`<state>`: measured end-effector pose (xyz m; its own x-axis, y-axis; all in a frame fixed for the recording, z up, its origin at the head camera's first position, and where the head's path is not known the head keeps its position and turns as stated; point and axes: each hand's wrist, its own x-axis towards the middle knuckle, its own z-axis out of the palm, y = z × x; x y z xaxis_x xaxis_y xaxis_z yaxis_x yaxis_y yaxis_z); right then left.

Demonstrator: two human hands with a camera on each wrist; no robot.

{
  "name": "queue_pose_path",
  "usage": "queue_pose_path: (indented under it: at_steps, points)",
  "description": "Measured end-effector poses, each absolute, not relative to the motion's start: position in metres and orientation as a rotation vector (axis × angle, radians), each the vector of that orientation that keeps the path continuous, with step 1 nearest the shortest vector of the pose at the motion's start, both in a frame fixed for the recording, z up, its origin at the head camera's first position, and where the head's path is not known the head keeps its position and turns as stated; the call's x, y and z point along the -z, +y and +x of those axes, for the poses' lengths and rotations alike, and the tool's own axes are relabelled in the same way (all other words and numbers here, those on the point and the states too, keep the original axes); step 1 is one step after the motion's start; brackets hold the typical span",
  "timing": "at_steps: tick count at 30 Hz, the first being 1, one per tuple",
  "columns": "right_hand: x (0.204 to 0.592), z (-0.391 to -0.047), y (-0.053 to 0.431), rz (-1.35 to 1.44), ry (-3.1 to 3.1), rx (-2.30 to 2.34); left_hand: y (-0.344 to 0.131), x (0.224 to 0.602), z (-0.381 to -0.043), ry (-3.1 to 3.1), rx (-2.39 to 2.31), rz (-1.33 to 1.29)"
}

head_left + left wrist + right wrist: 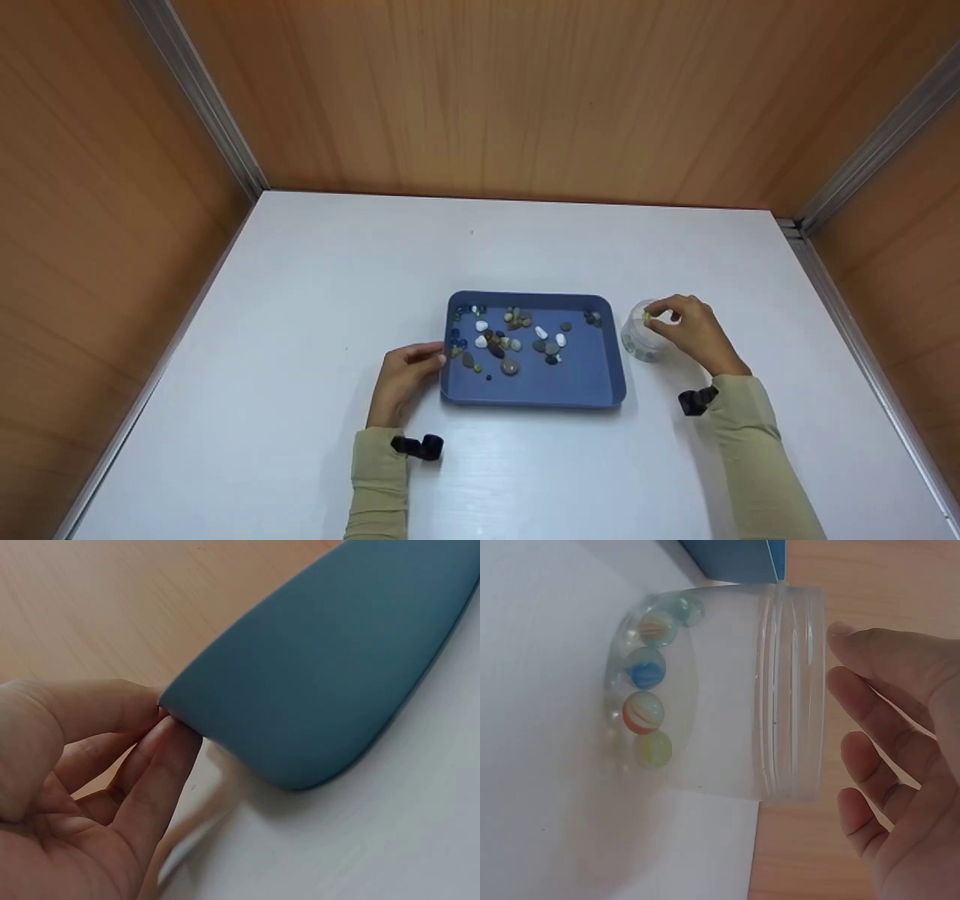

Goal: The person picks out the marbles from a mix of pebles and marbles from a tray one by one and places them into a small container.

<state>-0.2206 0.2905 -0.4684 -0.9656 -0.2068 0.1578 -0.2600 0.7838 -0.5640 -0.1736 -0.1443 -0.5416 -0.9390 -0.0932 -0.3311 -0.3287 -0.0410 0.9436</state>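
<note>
The blue tray (570,386) lies on the white table with pebbles and glass marbles scattered over its left and upper parts. My left hand (405,375) pinches its left rim; in the left wrist view, thumb and fingers meet at the tray's edge (300,682). Right of the tray stands a clear jar (727,705) with several coloured marbles (643,712) at its bottom. Over the jar's mouth is my right hand (697,334), fingers loosely bent. A small yellow-green spot shows by its fingertips in the head view, but the right wrist view shows nothing between them.
Wooden panels (480,97) enclose the white table (225,420) at the back and both sides, with metal strips (210,97) at the corners. White stones (561,340), grey pebbles (510,367) and dark blue marbles (455,333) lie in loose groups in the tray.
</note>
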Motion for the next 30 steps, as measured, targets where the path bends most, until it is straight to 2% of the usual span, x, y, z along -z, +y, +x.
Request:
queue_pose_path:
  at_steps: [30]
  points:
    - [0.4623, -0.221, 0.2861, 0.38, -2.862, -0.928, -0.1425, 0.5399, -0.173, 2.113, -2.066, -0.453]
